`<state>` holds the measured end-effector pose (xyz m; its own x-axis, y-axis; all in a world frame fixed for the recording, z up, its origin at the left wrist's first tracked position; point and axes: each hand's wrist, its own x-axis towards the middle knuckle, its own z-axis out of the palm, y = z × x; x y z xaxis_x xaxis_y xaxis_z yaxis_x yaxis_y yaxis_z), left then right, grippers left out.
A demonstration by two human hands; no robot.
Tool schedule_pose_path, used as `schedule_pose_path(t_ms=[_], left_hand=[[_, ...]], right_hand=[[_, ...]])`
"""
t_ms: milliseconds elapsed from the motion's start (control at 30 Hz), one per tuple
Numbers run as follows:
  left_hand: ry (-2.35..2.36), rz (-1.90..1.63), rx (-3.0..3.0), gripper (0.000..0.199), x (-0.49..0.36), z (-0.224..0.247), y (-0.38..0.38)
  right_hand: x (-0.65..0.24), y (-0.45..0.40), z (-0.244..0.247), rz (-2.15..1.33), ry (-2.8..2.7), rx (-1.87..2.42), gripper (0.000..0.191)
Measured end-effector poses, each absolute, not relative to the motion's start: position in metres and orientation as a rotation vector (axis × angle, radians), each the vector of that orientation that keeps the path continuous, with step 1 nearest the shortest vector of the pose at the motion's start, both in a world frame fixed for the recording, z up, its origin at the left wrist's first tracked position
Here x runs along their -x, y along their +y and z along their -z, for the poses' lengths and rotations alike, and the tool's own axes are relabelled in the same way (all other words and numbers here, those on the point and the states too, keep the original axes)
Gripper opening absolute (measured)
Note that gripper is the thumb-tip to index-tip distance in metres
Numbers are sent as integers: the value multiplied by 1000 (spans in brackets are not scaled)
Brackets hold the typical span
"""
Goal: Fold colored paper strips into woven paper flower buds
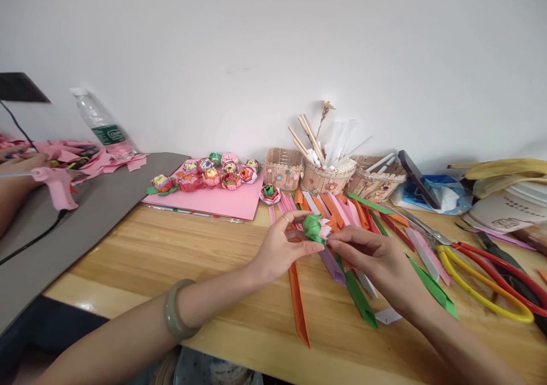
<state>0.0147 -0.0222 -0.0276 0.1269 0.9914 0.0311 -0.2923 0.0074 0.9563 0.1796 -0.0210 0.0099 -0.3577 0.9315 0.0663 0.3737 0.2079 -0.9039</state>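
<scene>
My left hand (282, 244) is closed around the side of a small paper flower (314, 227), thumb below and fingers above it. Green folded petals face left and pale pink petals show on its right. My right hand (376, 254) pinches at the pink petals, thumb and forefinger together at the flower's right edge. Beneath both hands lie many folded paper strips (359, 297) in green, orange, purple, pink and white. One orange strip (298, 305) hangs down toward the table's front edge.
Finished paper flowers (211, 177) stand on a pink sheet (222, 203). Decorated baskets (327, 177) line the wall. Large scissors (482, 271) lie right, beside a white tub (513, 205). At left are a pink glue gun (57, 188), a bottle (102, 126) and another person's hand (28, 163).
</scene>
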Motion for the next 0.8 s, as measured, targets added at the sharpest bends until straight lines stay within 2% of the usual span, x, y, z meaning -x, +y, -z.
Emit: schedule_pose_path(t_ms=[167, 333, 667, 800], left_hand=[[888, -1253, -1003, 50, -15, 27, -23], [881, -1247, -1002, 50, -15, 26, -23], [890, -1260, -1090, 49, -15, 26, -25], [897, -1277, -1122, 50, -15, 28, -25]], right_hand=[[-179, -20, -14, -1236, -1783, 1282, 32], [-179, -19, -6, -1309, -1718, 1259, 29], [-177, -25, 7, -604, -2033, 1167, 14], [-178, -25, 7, -436, -2098, 1088, 11]])
